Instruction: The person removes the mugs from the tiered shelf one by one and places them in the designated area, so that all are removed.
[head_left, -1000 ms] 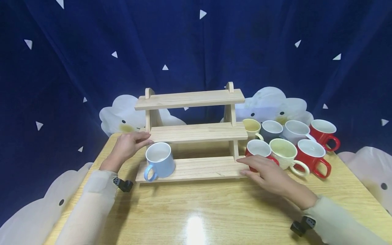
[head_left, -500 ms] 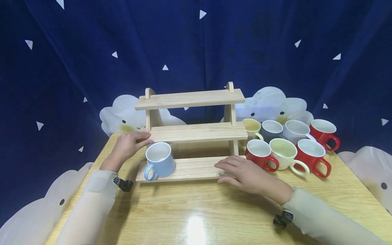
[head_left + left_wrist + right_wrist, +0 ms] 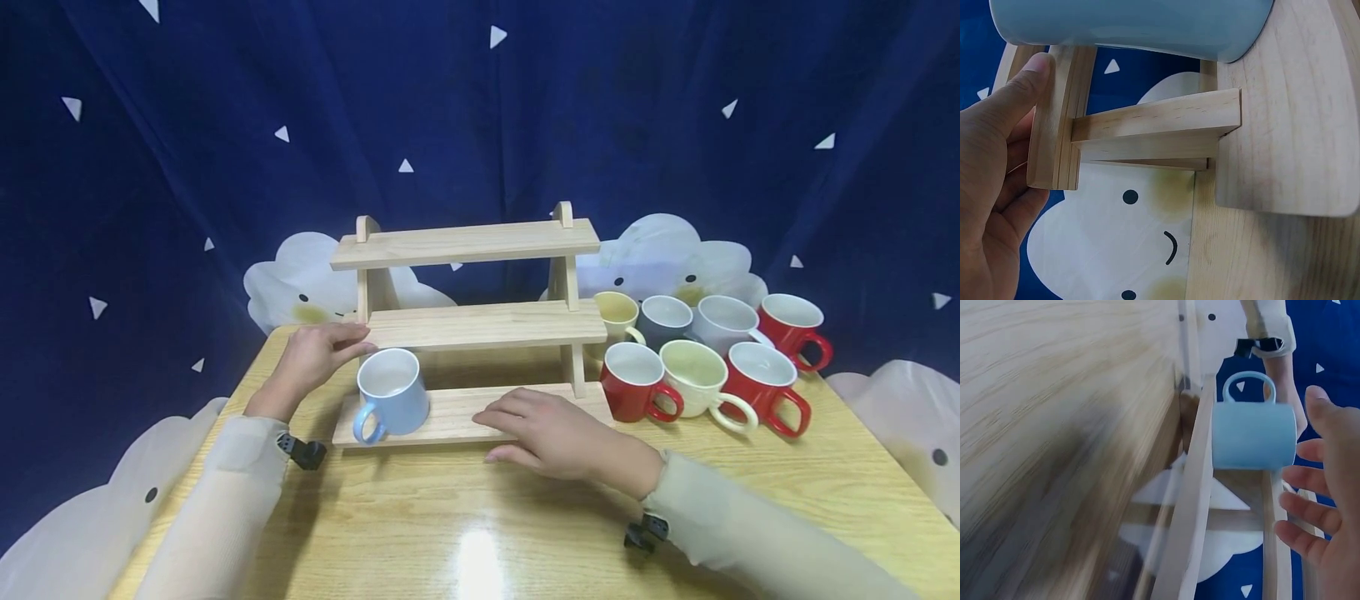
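Observation:
A three-tier wooden display rack [image 3: 480, 325] stands on the table. On the left of its bottom shelf sits a light blue mug [image 3: 401, 402], upright, handle toward the front left. My left hand [image 3: 311, 358] pinches the left end of the middle shelf; in the left wrist view the thumb [image 3: 1038, 64] lies on one side of the board and the fingers wrap behind it. My right hand [image 3: 551, 433] hovers over the front of the bottom shelf, holding nothing. In the right wrist view its fingers [image 3: 1310, 512] are spread and bent a little, apart from the mug.
Right of the rack stand several mugs in two rows: a red mug [image 3: 628, 396] nearest the shelf end, a cream mug [image 3: 693, 383], another red mug [image 3: 757, 392], and behind them yellow, dark grey, pale grey and red ones. A dark blue curtain [image 3: 465, 108] hangs behind the table [image 3: 405, 517].
My right hand has moved left from beside the front red mug to over the middle of the bottom shelf. The left hand, the rack and the blue mug have stayed put.

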Demonstrator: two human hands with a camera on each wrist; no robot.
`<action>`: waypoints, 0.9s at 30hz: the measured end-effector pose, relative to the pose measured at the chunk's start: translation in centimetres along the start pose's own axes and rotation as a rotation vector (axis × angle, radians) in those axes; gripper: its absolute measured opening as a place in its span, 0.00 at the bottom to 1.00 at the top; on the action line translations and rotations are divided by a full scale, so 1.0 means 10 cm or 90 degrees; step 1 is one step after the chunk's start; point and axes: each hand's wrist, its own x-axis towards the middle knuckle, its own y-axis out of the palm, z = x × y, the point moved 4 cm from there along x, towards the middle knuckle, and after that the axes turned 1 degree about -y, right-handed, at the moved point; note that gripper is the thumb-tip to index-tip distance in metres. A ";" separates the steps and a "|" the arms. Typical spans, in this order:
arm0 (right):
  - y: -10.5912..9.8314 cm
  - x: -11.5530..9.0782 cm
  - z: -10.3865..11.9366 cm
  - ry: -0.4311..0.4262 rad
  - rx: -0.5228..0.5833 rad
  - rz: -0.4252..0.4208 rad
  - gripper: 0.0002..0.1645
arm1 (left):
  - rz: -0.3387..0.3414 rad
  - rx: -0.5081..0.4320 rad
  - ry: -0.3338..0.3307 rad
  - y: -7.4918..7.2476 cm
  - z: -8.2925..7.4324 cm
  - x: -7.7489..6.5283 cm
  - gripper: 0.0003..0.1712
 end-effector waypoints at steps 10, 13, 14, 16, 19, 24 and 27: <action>0.09 0.28 0.15 -0.002 -0.012 0.039 0.30 | -0.005 -0.002 0.006 0.00 0.00 0.00 0.25; 0.12 0.36 0.20 -0.003 -0.010 0.046 0.30 | -0.007 -0.001 0.009 0.00 0.00 0.00 0.24; 0.13 0.39 0.21 -0.003 -0.008 0.049 0.30 | -0.008 -0.001 0.010 0.00 0.00 0.00 0.24; 0.15 0.45 0.24 -0.004 -0.004 0.057 0.30 | -0.010 -0.002 0.010 -0.01 0.00 -0.01 0.24; 0.18 0.53 0.27 -0.010 -0.005 0.068 0.30 | -0.010 -0.002 0.009 -0.01 0.01 -0.01 0.24; 0.23 0.64 0.34 -0.032 -0.018 0.069 0.31 | -0.007 -0.004 0.005 0.00 0.01 -0.01 0.25; 0.24 0.71 0.38 -0.051 -0.023 0.061 0.32 | -0.008 -0.006 0.007 0.00 0.01 -0.01 0.24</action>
